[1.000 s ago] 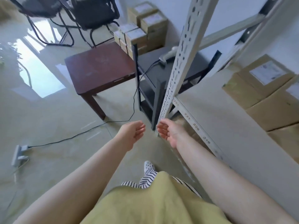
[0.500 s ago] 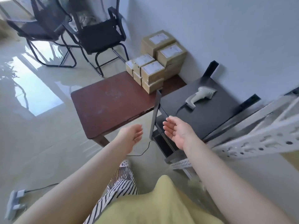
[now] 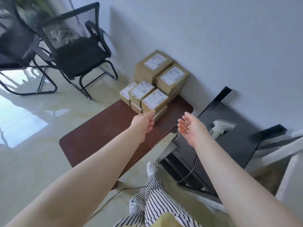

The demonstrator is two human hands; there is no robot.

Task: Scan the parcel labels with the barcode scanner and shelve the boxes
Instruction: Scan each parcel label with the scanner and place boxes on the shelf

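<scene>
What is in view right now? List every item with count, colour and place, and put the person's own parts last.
parcel boxes: at least seven visible, brown cardboard with white labels, stacked at the far end of the brown table by the wall
barcode scanner: one, off-white, lying on the black stand
brown table: one, dark reddish brown, centre of the floor
black stand: one, black, right of the brown table
chairs: two, black mesh, far left
cable: one, black, on the floor near the feet
shelf frame: one, white metal, right edge
left hand: open, reaching toward the nearest box
right hand: open, palm turned inward, above the gap between table and stand
</scene>
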